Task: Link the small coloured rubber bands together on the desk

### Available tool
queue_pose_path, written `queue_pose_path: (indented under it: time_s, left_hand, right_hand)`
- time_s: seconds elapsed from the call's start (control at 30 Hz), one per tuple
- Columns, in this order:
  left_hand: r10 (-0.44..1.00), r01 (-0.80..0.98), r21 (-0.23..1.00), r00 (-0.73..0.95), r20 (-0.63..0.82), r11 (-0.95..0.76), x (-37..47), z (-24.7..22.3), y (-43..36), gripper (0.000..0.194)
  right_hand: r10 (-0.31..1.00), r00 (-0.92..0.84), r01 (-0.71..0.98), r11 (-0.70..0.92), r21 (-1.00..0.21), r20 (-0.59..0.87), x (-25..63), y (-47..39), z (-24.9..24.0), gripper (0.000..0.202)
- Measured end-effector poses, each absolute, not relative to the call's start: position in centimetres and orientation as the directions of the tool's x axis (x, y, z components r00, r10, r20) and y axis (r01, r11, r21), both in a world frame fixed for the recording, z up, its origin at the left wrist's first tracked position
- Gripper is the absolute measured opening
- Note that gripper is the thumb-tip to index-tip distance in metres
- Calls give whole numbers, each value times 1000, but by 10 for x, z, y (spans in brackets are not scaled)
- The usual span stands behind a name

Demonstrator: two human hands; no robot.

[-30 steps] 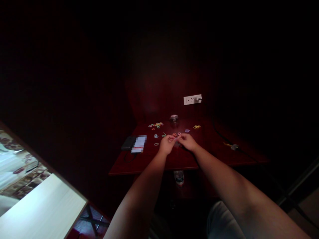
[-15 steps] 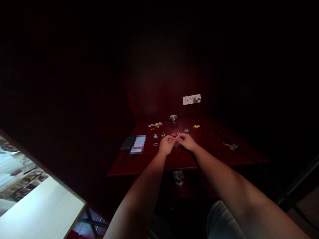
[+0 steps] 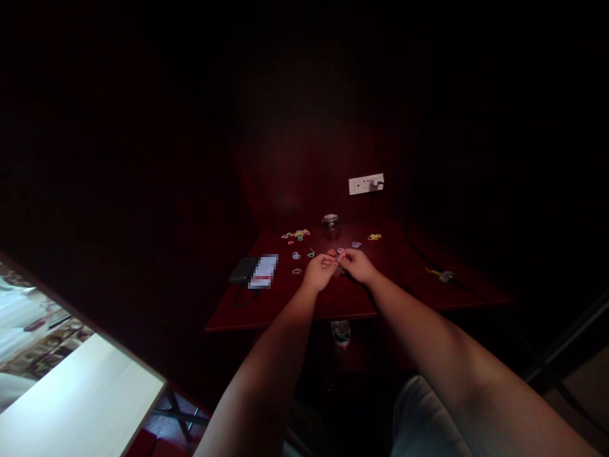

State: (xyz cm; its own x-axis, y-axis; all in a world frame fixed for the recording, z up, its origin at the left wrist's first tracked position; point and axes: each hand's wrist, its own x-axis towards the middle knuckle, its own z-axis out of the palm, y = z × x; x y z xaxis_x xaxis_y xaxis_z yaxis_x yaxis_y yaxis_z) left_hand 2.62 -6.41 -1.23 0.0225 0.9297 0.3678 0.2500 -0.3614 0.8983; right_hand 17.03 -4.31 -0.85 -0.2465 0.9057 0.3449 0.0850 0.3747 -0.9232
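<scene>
My left hand and my right hand meet fingertip to fingertip over the table, both pinched closed. Between them shows a bit of a small pinkish band, mostly covered by the fingers. Just beyond the fingertips lie orange bands and a pink band. Green bands, light blue bands and a single greyish band rest left of my left hand. Purple bands and yellow bands sit farther back on the right. A mixed pile of bands is at the back left.
A lidded clear jar stands at the back of the dark red table. On the left lie a black case and a blurred-out phone-like object. A cable runs along the right. A wall socket holds a plug.
The view has tipped slightly, so the table sits a little higher in it. My hands stay together at the same spot, with only small shifts of the fingers.
</scene>
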Motion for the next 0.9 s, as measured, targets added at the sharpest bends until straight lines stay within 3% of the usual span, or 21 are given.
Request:
queue_pose_path:
  time_s: [0.4, 0.7, 0.9]
  left_hand:
    - [921, 409, 838, 18, 389, -362, 24, -8, -67, 4]
    - [920, 403, 834, 58, 387, -376, 25, -8, -68, 6]
    - [918, 335, 858, 73, 390, -391, 26, -8, -68, 4]
  right_hand:
    - [897, -236, 54, 395, -917, 373, 171, -38, -13, 10]
    - [936, -112, -43, 330, -943, 333, 173, -42, -6, 12]
    - [917, -217, 25, 348, -937, 335, 171, -44, -6, 11]
